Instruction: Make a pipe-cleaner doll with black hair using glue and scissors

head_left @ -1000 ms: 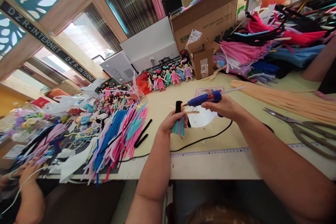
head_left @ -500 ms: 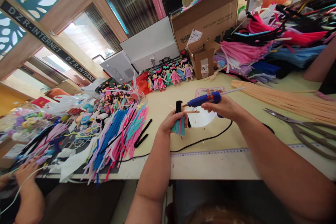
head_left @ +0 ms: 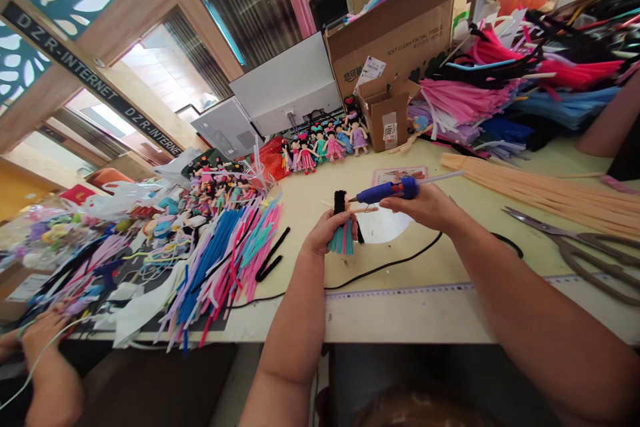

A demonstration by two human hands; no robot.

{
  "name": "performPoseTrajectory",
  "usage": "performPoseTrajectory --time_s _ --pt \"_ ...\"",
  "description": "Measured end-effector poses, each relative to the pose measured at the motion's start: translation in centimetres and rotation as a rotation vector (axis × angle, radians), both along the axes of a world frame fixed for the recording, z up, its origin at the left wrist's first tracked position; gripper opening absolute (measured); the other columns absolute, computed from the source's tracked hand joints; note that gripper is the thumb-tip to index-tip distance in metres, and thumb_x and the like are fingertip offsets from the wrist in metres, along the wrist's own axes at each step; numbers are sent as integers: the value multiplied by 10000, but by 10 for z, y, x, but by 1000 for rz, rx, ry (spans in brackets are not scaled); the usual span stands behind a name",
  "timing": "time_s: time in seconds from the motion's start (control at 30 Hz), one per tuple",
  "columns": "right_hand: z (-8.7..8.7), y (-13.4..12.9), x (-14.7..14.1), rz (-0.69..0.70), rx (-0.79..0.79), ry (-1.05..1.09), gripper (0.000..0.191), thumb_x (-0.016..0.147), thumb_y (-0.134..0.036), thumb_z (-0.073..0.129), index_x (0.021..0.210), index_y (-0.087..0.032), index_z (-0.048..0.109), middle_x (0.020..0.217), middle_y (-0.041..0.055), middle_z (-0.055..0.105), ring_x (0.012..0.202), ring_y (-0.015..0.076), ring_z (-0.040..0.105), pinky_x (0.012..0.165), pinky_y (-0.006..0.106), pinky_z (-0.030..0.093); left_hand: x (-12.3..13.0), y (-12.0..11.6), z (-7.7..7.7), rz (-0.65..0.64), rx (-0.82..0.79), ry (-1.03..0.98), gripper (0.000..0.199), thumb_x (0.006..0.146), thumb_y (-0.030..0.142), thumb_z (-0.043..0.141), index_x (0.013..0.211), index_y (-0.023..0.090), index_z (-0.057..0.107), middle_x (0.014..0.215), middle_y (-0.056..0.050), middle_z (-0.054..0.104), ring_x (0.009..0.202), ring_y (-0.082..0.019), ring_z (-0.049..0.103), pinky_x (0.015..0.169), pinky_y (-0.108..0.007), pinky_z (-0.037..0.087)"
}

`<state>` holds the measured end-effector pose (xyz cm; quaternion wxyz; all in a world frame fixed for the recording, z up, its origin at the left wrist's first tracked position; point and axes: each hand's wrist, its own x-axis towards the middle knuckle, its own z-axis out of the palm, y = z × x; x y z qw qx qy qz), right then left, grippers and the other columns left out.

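Observation:
My left hand [head_left: 325,232] is closed around a pipe-cleaner doll [head_left: 341,240] with black hair on top, a teal skirt hanging below and a peach arm sticking out to the right. In my right hand [head_left: 423,203] is a blue glue gun [head_left: 385,193], a clear glue stick jutting from its back. Its nozzle points left and meets the doll's head area; whether glue is coming out is too small to see. Beneath the glue gun lies a shiny round pad [head_left: 385,227]. A black cord [head_left: 385,265] runs across the table below my hands.
Cut pipe cleaners [head_left: 225,247] and bent black ones [head_left: 273,257] lie to the left. Finished dolls [head_left: 327,140] stand at the back beside a small cardboard box [head_left: 385,113]. Scissors [head_left: 575,240] and peach strips [head_left: 540,193] lie right. A co-worker's hand [head_left: 47,333] is at far left.
My right hand and the glue gun have shifted very slightly left. The doll has turned a little in my left hand, and the nozzle stays at its head area.

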<state>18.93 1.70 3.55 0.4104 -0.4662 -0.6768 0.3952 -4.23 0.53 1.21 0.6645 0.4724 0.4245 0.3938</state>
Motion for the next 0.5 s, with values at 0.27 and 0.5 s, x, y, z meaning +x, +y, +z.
performPoseTrajectory --time_s 0.27,0.5 --pt "1 0 -3 -49 -10 52 290 664 -522 685 712 -236 697 638 -2 634 652 177 575 553 291 433 -1 1 -2 9 -16 8 407 635 465 744 780 119 585 626 -36 636 512 -139 600 537 -273 488" --pt "-18 23 12 -333 -91 -12 437 740 -569 609 897 -178 726 658 35 644 627 187 581 501 283 403 -1 4 -2 79 -7 -48 424 628 462 761 791 106 597 633 -37 645 532 -138 613 565 -276 508"
